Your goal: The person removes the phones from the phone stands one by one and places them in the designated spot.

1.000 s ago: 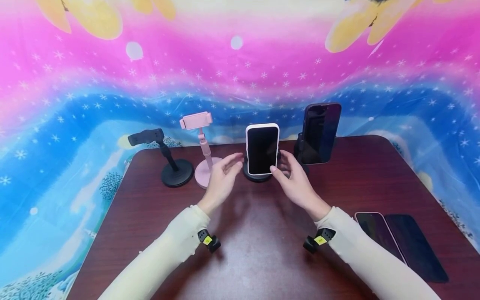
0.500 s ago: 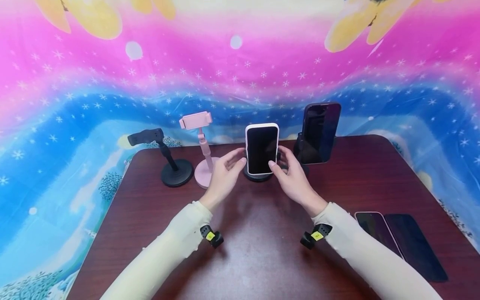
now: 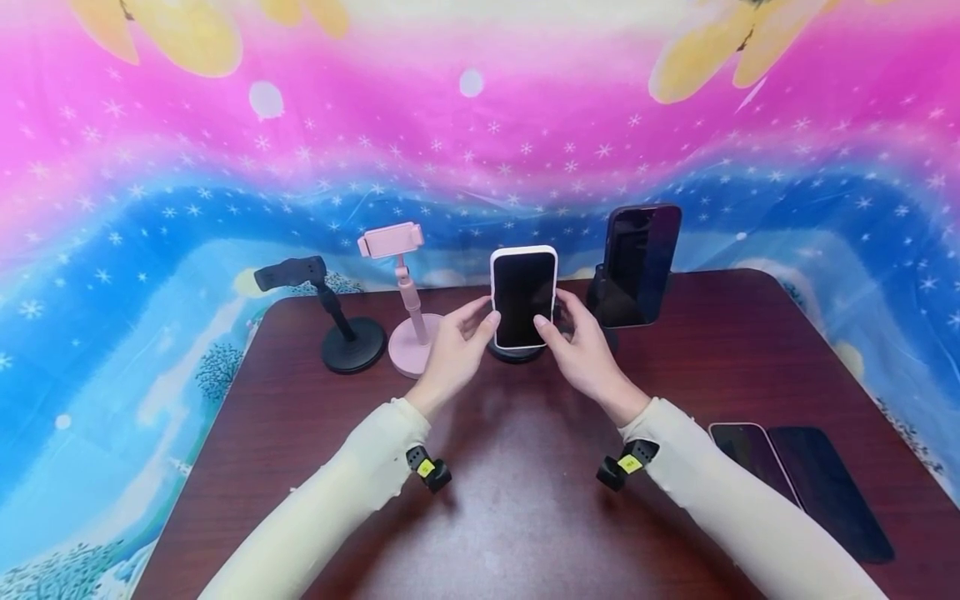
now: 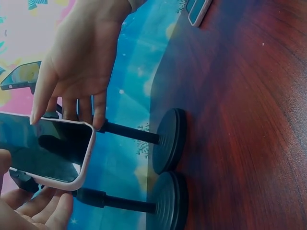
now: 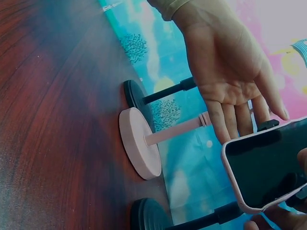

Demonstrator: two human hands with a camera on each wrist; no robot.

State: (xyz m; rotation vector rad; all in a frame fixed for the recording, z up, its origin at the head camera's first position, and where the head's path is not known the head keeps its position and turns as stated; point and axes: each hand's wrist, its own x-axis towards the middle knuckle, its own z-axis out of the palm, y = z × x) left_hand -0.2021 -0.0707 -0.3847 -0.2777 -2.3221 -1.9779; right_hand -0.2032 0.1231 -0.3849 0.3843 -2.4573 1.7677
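Note:
A white-cased smartphone point(image 3: 525, 287) stands upright on a black phone stand point(image 3: 516, 356), its dark screen facing me. At its left edge my left hand point(image 3: 456, 354) holds it, thumb at the front and fingers reaching behind. My right hand point(image 3: 591, 358) holds the other edge, its thumb over the lower right of the screen. The left wrist view shows the smartphone point(image 4: 60, 148) between both hands and a black clamp end point(image 4: 24, 181) by its edge. In the right wrist view, the left fingers point(image 5: 230, 122) pass behind the case. Most of the clamp is hidden.
To the left are a pink phone stand point(image 3: 408, 292) and a black phone stand point(image 3: 341, 321), neither bearing a phone. A dark phone point(image 3: 641, 267) sits on another stand at the right. Two phones, one pink-edged point(image 3: 750, 454) and one black point(image 3: 832, 492), lie on the table point(image 3: 495, 517).
Both hands have moved inward and slightly up against the white-cased smartphone. The left thumb has come onto its left edge, and the right thumb has slid up and left over the screen.

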